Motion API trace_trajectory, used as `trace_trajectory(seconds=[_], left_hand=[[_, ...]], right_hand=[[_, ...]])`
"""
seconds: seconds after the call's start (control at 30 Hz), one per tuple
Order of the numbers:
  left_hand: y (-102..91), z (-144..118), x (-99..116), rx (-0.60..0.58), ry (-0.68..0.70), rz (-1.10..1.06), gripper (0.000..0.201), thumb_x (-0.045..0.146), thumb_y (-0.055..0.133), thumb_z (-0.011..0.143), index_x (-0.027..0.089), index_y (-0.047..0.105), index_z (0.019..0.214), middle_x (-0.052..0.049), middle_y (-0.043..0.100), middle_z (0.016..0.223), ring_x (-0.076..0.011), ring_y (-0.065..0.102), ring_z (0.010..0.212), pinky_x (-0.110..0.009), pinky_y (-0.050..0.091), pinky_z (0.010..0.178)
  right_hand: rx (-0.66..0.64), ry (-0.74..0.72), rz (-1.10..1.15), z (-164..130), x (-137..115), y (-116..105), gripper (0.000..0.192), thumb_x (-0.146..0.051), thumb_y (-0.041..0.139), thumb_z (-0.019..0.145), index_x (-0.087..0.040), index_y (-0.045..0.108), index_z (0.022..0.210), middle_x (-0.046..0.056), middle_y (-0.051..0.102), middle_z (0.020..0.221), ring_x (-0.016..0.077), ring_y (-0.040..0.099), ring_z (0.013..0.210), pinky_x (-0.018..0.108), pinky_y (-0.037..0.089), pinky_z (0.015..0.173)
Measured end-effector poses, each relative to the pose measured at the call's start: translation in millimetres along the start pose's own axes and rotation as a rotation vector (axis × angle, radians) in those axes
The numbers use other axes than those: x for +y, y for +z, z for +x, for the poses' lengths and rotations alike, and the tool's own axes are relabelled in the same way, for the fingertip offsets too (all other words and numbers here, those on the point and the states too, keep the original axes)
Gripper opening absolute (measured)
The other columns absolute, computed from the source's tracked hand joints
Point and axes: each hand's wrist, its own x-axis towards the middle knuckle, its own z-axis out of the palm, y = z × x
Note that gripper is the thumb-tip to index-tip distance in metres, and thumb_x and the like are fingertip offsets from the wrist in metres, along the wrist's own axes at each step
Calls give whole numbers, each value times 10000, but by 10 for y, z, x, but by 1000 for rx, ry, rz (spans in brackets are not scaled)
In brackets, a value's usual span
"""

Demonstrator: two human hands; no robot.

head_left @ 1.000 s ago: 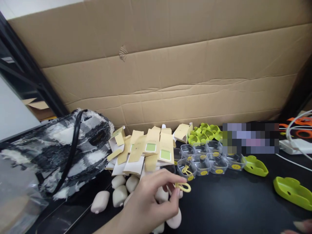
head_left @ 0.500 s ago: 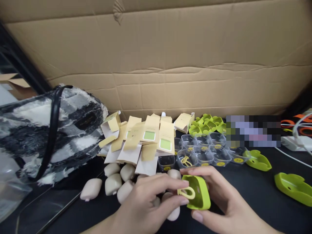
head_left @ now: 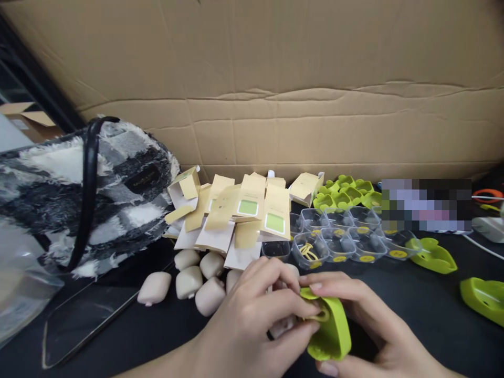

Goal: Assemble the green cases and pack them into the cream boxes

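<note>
My right hand (head_left: 370, 320) grips a lime-green, soft-looking case (head_left: 334, 331) by its edges, fingers at the top and thumb below. Its hollow side faces left. Between the thumb and fingers of my left hand (head_left: 260, 315) is a small pale-yellow loop (head_left: 323, 315), pushed into the hollow of the case. My left fingers hide part of the loop. Left of the hands lie several rounded beige cases (head_left: 189, 282), some behind my left hand. Beyond the hands, a clear plastic cup (head_left: 311, 253) holds more yellow loops.
Flattened cardboard boxes (head_left: 249, 203) with green printed squares are piled at the back. Several green cases (head_left: 346, 191) are heaped behind the clear cups, and another green case (head_left: 433, 255) lies to the right. A shaggy black-and-white bag (head_left: 137, 157) stands left, against a cardboard wall (head_left: 275, 58).
My left hand has moved right and pushed the yellow loop deeper into the green case. The case has tilted and sits slightly lower. The view has shifted a little.
</note>
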Motion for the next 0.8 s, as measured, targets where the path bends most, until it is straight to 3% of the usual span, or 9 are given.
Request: trace_trajectory(seconds=[0.1,0.3,0.4,0.63,0.8], left_hand=[[16,-7,4,8,43,56,99,88,679,810,172,724,781,-28,615,800,-141,607,757,-246,516,705],[19,-16,43,19,-63,18,139,57,720,740,177,672,687,16,488,780,-102,548,706,-198,472,628],[19,-17,51,10,-32,69,141,53,709,724,171,659,667,23,455,749,-110,520,703,-220,440,614],[39,-9,39,-20,11,157,171,18,693,700,176,666,642,30,462,708,-112,513,673,-238,393,586],[63,-10,39,59,51,173,105,134,779,732,196,711,681,23,553,695,-123,551,662,-257,422,614]], right_hand=[[-14,6,7,-7,-7,9,697,-143,801,737,-485,499,1263,-49,630,1229,170,611,1179,235,496,987],[4,0,-24,-56,-14,-4,669,-157,811,730,-460,511,1246,-32,619,1247,175,613,1177,229,504,970],[-10,-9,-45,-61,-40,-6,703,-110,815,712,-448,510,1248,-43,616,1255,148,608,1187,175,486,967],[-24,-32,-75,-10,-53,10,700,-85,831,687,-416,546,1234,-44,654,1207,136,654,1110,151,493,952],[35,-66,-46,-40,33,45,709,-140,860,666,-423,539,1230,-35,641,1211,144,664,1097,145,528,895]])
